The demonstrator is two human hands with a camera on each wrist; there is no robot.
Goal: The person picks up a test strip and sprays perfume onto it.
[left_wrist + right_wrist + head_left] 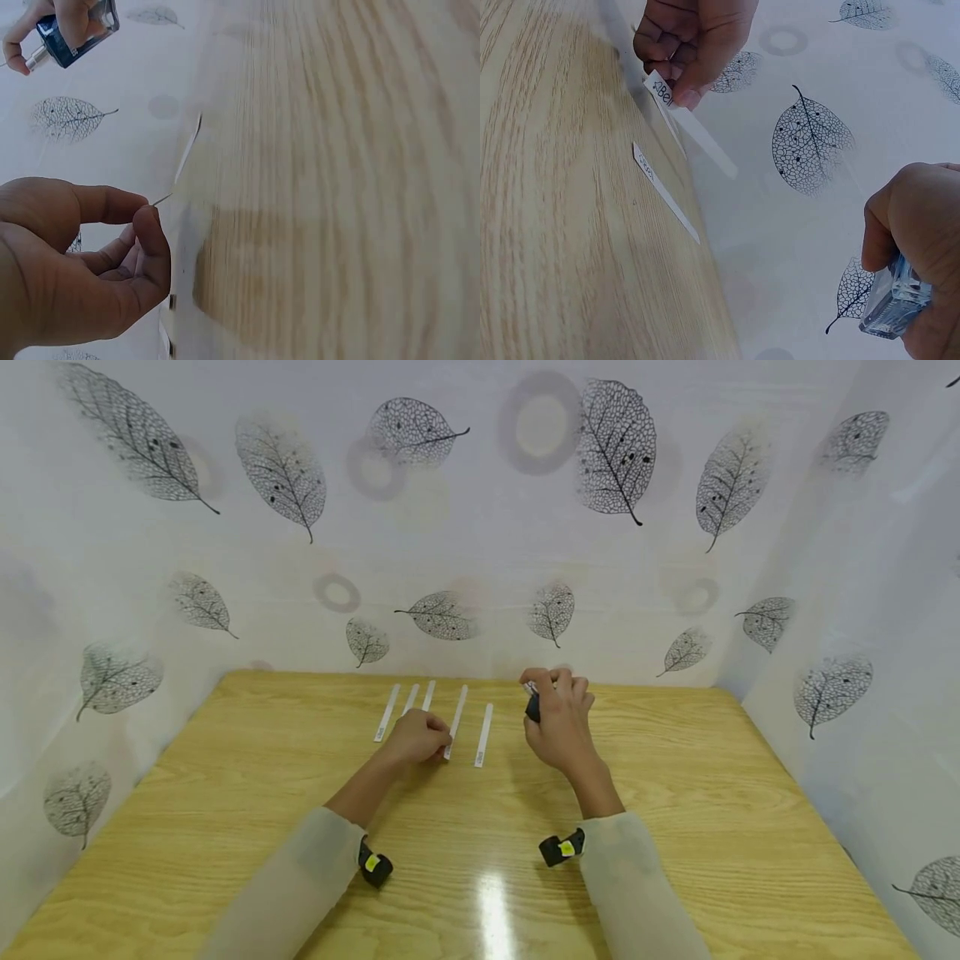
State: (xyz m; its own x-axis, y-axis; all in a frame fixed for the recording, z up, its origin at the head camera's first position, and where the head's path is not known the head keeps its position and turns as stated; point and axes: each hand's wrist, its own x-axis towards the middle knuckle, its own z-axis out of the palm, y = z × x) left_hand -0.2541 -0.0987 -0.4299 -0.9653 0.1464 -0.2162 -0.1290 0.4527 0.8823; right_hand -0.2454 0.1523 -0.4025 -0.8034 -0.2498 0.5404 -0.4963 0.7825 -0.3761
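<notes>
My left hand (415, 737) pinches the lettered end of a white paper scent strip (705, 139) between thumb and fingertips. The strip's far end points away from me, tilted up off the wood in the right wrist view. My right hand (564, 720) grips a dark blue glass perfume bottle (73, 36) above the table, to the right of the strips. One finger lies at its silver spray nozzle (36, 58). The bottle's clear glass base (889, 315) shows below the palm. Another scent strip (483, 737) lies flat between the two hands.
Several more strips, such as the leftmost strip (387, 714), lie in a row beyond my left hand, partly hidden by it. The wood-grain table (450, 877) ends at a white leaf-print curtain (480, 527). Each sleeve carries a black wrist camera (561, 849).
</notes>
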